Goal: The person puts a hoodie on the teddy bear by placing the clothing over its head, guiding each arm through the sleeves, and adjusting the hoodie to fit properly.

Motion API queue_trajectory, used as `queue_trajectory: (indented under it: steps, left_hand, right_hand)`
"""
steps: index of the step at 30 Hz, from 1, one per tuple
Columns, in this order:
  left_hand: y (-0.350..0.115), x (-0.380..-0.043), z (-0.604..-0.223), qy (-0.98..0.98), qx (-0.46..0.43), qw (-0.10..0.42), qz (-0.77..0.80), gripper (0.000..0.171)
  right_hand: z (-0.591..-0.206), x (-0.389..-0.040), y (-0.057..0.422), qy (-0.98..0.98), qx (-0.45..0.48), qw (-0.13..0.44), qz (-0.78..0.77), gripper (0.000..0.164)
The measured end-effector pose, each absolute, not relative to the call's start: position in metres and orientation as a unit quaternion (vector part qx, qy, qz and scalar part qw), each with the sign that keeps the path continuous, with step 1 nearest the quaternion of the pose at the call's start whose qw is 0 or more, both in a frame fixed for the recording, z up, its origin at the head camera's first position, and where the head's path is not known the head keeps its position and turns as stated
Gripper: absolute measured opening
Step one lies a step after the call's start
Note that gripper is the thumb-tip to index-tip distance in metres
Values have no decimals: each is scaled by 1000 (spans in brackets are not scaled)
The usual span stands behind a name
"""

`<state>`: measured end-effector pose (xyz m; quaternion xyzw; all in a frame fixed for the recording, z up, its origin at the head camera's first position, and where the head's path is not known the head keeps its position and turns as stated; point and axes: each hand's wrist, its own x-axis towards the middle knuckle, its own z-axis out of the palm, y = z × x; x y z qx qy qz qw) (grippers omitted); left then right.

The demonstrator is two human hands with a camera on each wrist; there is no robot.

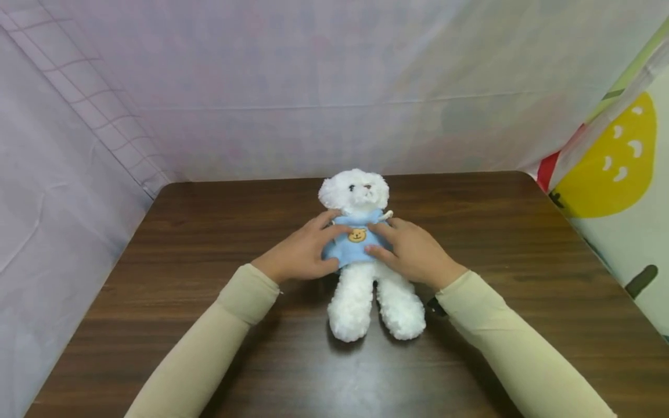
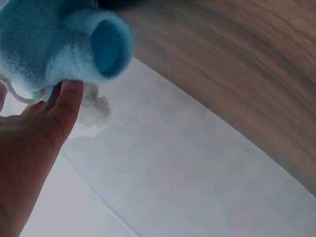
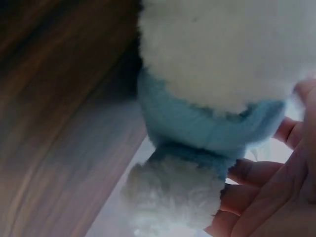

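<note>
A white plush bear in a blue shirt with a bear-face patch lies on its back, head toward the far edge. My left hand holds the left side of its torso, and my right hand holds the right side, thumb on the shirt front. The left wrist view has a round blue sleeve opening with no fur showing in it, above the fingers of my left hand. From the right wrist, a white fluffy arm pokes out of the blue cloth beside my right fingers.
The bear lies on a dark brown wooden table. A pale curtain hangs behind the far edge and along the left. At the right is a white printed cloth with a yellow shape. A white drawstring sits by the bear's neck.
</note>
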<state>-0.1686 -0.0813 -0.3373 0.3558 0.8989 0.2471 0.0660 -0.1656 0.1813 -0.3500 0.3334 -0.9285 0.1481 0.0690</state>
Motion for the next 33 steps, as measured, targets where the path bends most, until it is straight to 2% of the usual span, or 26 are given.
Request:
queue_trajectory:
  steps: [4, 5, 17, 22, 29, 33]
  left_hand:
    - [-82, -170, -340, 898, 357, 39, 254, 49]
    - [-81, -170, -340, 898, 356, 34, 256, 48]
    - [-75, -166, -340, 909, 354, 1, 219, 56]
    - [-61, -167, -345, 924, 344, -38, 162, 45]
    - [-50, -170, -349, 905, 379, -132, 140, 22]
    - [-51, -171, -352, 897, 387, -154, 144, 18]
  right_hand:
    - [-351, -169, 177, -918, 352, 120, 142, 18]
    - [-351, -170, 177, -916, 353, 127, 143, 16]
    - [-352, -173, 184, -923, 324, 93, 183, 25]
    - [-352, -174, 186, -926, 321, 81, 183, 26]
    - [-354, -174, 187, -922, 317, 90, 204, 33]
    - [-355, -174, 181, -919, 314, 86, 223, 39]
